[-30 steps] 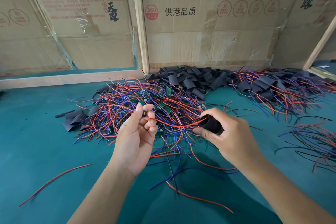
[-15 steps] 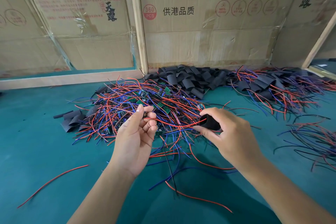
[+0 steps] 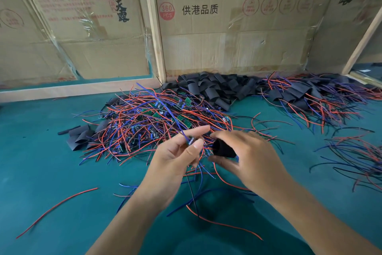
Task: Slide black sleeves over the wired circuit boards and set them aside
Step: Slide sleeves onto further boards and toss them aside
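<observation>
My left hand (image 3: 177, 155) pinches a small wired circuit board (image 3: 191, 140) between thumb and fingers; its blue and red wires trail up and down from the grip. My right hand (image 3: 248, 157) grips a black sleeve (image 3: 223, 148), with the sleeve's open end facing the board a short gap away. Behind both hands lies a big tangle of wired boards (image 3: 157, 118) with red and blue leads. A heap of loose black sleeves (image 3: 213, 89) sits against the cardboard wall. Sleeved boards (image 3: 306, 95) are piled at the right.
The green mat (image 3: 51, 172) carries a loose red wire (image 3: 55, 207) at the left and several flat sleeves (image 3: 80, 136) beside the tangle. More loose wires (image 3: 355, 157) lie at the far right. Cardboard walls (image 3: 227, 27) close off the back.
My two hands have come closer together. The left hand moved right and now pinches the board near the sleeve's mouth; the red wire stretched between the hands is gone from there.
</observation>
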A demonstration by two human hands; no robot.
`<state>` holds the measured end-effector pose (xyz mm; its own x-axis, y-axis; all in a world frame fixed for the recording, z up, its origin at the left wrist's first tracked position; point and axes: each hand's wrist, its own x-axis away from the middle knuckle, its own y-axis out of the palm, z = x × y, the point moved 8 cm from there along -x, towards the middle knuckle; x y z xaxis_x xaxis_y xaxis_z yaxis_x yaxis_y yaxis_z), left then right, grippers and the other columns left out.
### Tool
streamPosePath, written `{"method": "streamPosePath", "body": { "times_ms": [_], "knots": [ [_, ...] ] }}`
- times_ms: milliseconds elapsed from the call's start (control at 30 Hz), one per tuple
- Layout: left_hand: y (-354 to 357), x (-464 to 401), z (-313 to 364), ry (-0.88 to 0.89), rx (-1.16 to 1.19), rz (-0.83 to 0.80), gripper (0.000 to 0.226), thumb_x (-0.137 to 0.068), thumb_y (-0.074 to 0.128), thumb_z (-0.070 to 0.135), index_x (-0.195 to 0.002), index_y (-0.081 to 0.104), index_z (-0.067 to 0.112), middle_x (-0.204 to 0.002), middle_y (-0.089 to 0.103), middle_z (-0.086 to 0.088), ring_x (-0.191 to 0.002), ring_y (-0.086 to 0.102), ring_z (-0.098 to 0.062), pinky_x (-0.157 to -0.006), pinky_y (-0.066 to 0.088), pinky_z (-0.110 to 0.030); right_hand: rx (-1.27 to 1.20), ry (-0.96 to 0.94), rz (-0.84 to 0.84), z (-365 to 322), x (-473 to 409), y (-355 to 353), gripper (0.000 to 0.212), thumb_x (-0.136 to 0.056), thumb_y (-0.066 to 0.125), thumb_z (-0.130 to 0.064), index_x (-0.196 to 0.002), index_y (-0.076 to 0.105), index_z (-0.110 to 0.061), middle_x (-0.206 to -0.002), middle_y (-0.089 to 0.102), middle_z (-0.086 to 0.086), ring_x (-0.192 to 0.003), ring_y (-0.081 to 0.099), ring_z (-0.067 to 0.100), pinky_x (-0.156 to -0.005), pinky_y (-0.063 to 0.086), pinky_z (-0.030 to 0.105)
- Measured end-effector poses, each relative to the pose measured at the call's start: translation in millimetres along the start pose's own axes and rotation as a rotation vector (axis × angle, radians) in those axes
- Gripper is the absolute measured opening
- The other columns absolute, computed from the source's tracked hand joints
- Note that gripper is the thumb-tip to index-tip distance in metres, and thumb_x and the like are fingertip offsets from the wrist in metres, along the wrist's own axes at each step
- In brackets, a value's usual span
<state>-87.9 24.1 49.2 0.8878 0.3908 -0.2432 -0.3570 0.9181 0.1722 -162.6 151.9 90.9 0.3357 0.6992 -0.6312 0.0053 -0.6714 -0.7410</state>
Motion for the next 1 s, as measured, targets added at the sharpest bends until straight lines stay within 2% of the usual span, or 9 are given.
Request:
{"method": "streamPosePath", "body": {
  "times_ms": [67, 133, 267, 400, 533, 600, 700, 867, 1000],
  "knots": [
    [2, 0, 2, 0.025, 0.005, -0.011, 0.034, -0.085, 0.070, 0.033, -0.118, 0.072, 0.025, -0.089, 0.063, 0.005, -0.073, 0.052, -0.009, -0.070, 0.045, -0.019, -0.076, 0.040, 0.002, 0, 0, -3, 0.047, -0.084, 0.064, -0.054, -0.113, 0.069, -0.018, -0.094, 0.072, -0.004, -0.080, 0.069, 0.025, -0.064, 0.057, 0.040],
    [3, 1, 5, 0.064, 0.016, 0.003, 0.024, -0.083, 0.073, 0.027, -0.106, 0.072, 0.021, -0.096, 0.068, 0.002, -0.076, 0.058, -0.007, -0.073, 0.047, -0.017, -0.099, 0.044, 0.030, -2, 0, -5, 0.048, -0.083, 0.064, -0.052, -0.112, 0.069, -0.014, -0.093, 0.073, -0.003, -0.078, 0.070, 0.023, -0.062, 0.056, 0.037],
    [4, 1, 8, 0.088, -0.070, 0.045, 0.015, -0.080, 0.080, 0.025, -0.092, 0.070, 0.024, -0.087, 0.067, 0.002, -0.079, 0.059, -0.010, -0.074, 0.049, -0.019, -0.163, 0.065, 0.032, -1, 0, -6, 0.043, -0.085, 0.070, -0.050, -0.103, 0.068, -0.011, -0.088, 0.068, -0.002, -0.075, 0.063, 0.020, -0.066, 0.047, 0.031],
    [5, 3, 13, 0.125, -0.063, 0.065, 0.015, -0.079, 0.077, 0.017, -0.091, 0.072, 0.023, -0.082, 0.066, 0.003, -0.076, 0.058, -0.009, -0.071, 0.048, -0.016, -0.170, 0.029, -0.047, -4, 0, 0, 0.042, -0.087, 0.067, -0.051, -0.108, 0.068, -0.015, -0.094, 0.068, -0.002, -0.081, 0.066, 0.022, -0.067, 0.053, 0.040],
    [10, 4, 9, 0.075, -0.080, 0.011, 0.016, -0.077, 0.078, 0.024, -0.091, 0.071, 0.025, -0.081, 0.067, 0.004, -0.077, 0.059, -0.012, -0.075, 0.052, -0.029, -0.199, 0.011, -0.058, -8, 2, 3, 0.050, -0.088, 0.057, -0.057, -0.112, 0.069, -0.015, -0.092, 0.069, 0.000, -0.077, 0.067, 0.026, -0.063, 0.054, 0.045],
    [10, 3, 8, 0.062, -0.089, -0.026, 0.014, -0.082, 0.075, 0.021, -0.095, 0.070, 0.020, -0.081, 0.068, 0.004, -0.077, 0.062, -0.013, -0.075, 0.053, -0.027, -0.223, 0.028, -0.060, -5, 2, 2, 0.049, -0.088, 0.061, -0.057, -0.111, 0.070, -0.014, -0.093, 0.069, 0.000, -0.079, 0.067, 0.026, -0.065, 0.055, 0.046],
    [9, 4, 14, 0.107, -0.116, -0.058, 0.012, -0.091, 0.065, 0.013, -0.101, 0.070, 0.013, -0.078, 0.070, 0.009, -0.073, 0.063, -0.004, -0.072, 0.049, -0.016, -0.240, 0.053, -0.039, 1, 0, -1, 0.044, -0.084, 0.070, -0.050, -0.109, 0.071, -0.013, -0.093, 0.071, 0.000, -0.079, 0.066, 0.023, -0.070, 0.053, 0.041],
    [5, 2, 18, 0.143, -0.142, 0.006, 0.016, -0.086, 0.069, 0.019, -0.098, 0.067, 0.010, -0.078, 0.068, 0.009, -0.073, 0.061, -0.005, -0.072, 0.048, -0.015, -0.206, 0.035, -0.046, 2, -2, -3, 0.040, -0.081, 0.076, -0.044, -0.103, 0.071, -0.011, -0.088, 0.069, -0.001, -0.073, 0.060, 0.019, -0.067, 0.045, 0.028],
    [3, 2, 19, 0.156, -0.161, 0.036, 0.013, -0.084, 0.070, 0.018, -0.092, 0.066, 0.009, -0.074, 0.067, 0.007, -0.069, 0.060, -0.004, -0.070, 0.047, -0.015, -0.195, 0.025, -0.044, 0, -3, -3, 0.044, -0.082, 0.071, -0.049, -0.100, 0.071, -0.009, -0.085, 0.069, 0.001, -0.071, 0.060, 0.022, -0.066, 0.046, 0.031]
  ]
}}
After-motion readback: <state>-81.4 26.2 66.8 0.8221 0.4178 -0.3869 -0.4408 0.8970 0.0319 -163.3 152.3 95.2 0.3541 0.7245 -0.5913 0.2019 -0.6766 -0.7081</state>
